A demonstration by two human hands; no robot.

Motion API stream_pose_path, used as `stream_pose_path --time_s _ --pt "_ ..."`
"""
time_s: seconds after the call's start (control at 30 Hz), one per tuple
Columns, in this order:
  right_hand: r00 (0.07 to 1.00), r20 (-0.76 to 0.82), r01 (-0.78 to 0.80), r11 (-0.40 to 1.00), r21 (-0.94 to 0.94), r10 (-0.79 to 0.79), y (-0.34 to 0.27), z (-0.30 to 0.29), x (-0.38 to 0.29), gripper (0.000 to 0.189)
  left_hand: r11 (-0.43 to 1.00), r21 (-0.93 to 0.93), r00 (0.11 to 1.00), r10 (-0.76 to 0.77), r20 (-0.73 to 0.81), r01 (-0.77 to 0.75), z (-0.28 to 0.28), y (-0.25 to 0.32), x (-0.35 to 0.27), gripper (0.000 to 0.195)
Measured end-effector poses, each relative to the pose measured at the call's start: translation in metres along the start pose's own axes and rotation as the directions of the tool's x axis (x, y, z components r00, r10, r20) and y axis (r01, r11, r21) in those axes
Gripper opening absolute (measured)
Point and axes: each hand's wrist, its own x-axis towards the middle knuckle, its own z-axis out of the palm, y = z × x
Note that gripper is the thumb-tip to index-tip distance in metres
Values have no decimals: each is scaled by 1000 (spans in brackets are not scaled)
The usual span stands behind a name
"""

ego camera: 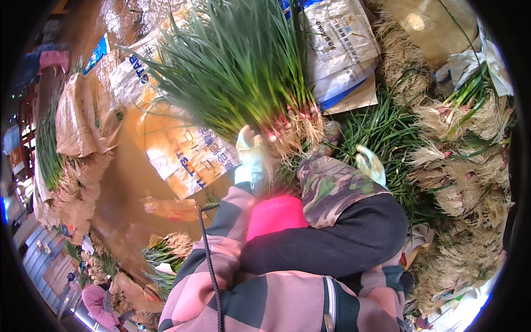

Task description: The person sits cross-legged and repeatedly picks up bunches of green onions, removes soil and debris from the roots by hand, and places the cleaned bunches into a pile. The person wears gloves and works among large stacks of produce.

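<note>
A large pile of allium stalks [232,62], long green leaves with reddish-white bulbs and pale roots [307,128], lies before me on printed woven sacks. My left hand [250,153], in a pale glove with fingertips showing, is at the pile's near left edge, close to the bulbs. Its fingers are bent; whether they grip a stalk is hidden. Right of my camouflage-covered lower leg [336,186], my gloved right hand [371,166] hovers over or rests on loose green leaves [377,124]. Its thumb and fingers are apart, and nothing shows between them.
Heaps of rooted bundles [464,178] line the right side. A printed white sack [340,50] lies beyond the pile. More stalks [49,141] and a tan sack [87,116] stand at left. Another person [99,305] is at lower left. A dark cord [209,257] hangs before my sleeve.
</note>
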Motion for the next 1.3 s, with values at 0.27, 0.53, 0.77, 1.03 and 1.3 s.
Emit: stream_pose_path --time_s 0.27,0.53,0.77,1.03,1.3 --pt "571 811 -659 516 547 -129 -121 121 149 29 535 835 980 -62 190 -128 0 42 63 37" --pt "718 684 -190 910 368 -127 -89 173 147 30 958 -249 975 -179 -128 144 -42 65 66 4" --pt "560 812 -358 837 414 -162 -166 163 161 48 952 -296 990 -106 -96 73 -87 151 59 12" --pt "585 393 69 527 847 -709 -231 102 149 69 961 -260 858 210 468 -93 -48 241 56 29" --pt "839 -26 -154 192 -969 544 -63 -98 47 58 141 -480 443 -663 604 866 -79 55 -36 51"
